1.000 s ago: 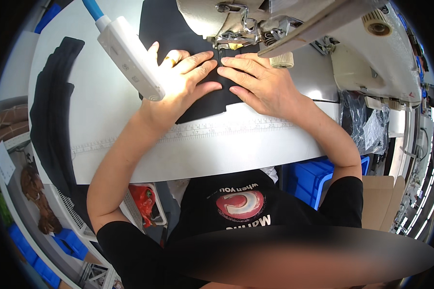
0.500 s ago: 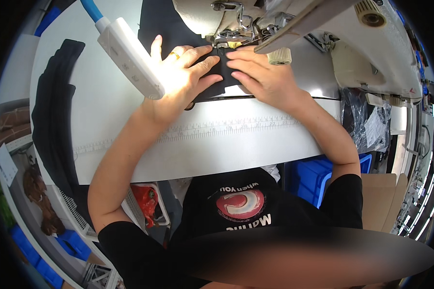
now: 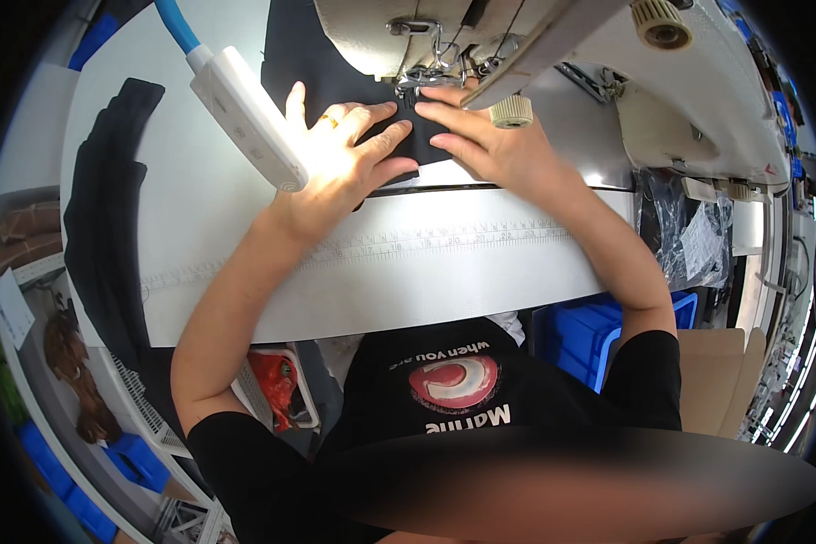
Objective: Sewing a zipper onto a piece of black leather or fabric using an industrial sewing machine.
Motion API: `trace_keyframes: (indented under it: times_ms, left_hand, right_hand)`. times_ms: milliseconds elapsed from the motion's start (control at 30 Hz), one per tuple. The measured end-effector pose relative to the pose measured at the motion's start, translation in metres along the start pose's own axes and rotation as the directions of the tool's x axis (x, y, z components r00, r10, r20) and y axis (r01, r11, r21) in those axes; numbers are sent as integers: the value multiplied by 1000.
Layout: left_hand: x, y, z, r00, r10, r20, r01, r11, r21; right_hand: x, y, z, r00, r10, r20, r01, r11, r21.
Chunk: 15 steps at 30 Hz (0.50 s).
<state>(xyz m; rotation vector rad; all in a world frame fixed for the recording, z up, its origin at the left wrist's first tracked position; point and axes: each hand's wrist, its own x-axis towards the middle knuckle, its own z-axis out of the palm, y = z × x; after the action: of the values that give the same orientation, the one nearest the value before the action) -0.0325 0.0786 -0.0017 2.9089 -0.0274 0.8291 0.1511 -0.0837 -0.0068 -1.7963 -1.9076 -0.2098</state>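
A piece of black fabric lies under the needle area of a white sewing machine. My left hand, with a ring on one finger, rests on the fabric with fingers spread, left of the presser foot. On the other side, my right hand has its fingers stretched out, their tips on the fabric's right part close to the foot. Part of the right hand is behind a machine lever and knob. The fabric under both hands is hidden.
A white lamp on a blue cable hangs beside my left hand. Folded black fabric drapes over the table's left side. A printed ruler crosses the table. Blue bins and a plastic-wrapped package are at right.
My right fingers have shifted slightly left, closer to the left fingertips. The left fingertips sit a little nearer to me. The view has shifted slightly.
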Motion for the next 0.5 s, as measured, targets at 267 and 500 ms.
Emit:
trace_keyframes:
  times_ms: [267,500]
  left_hand:
    - [5,-7,7,999,-43,-21,42,999,-32]
    - [6,-14,11,999,1,-35,-1,1000,-1]
  right_hand:
    - [-2,-6,5,989,-10,-148,-1,997,-76]
    - [12,-11,-5,995,48,-91,-54,997,-59]
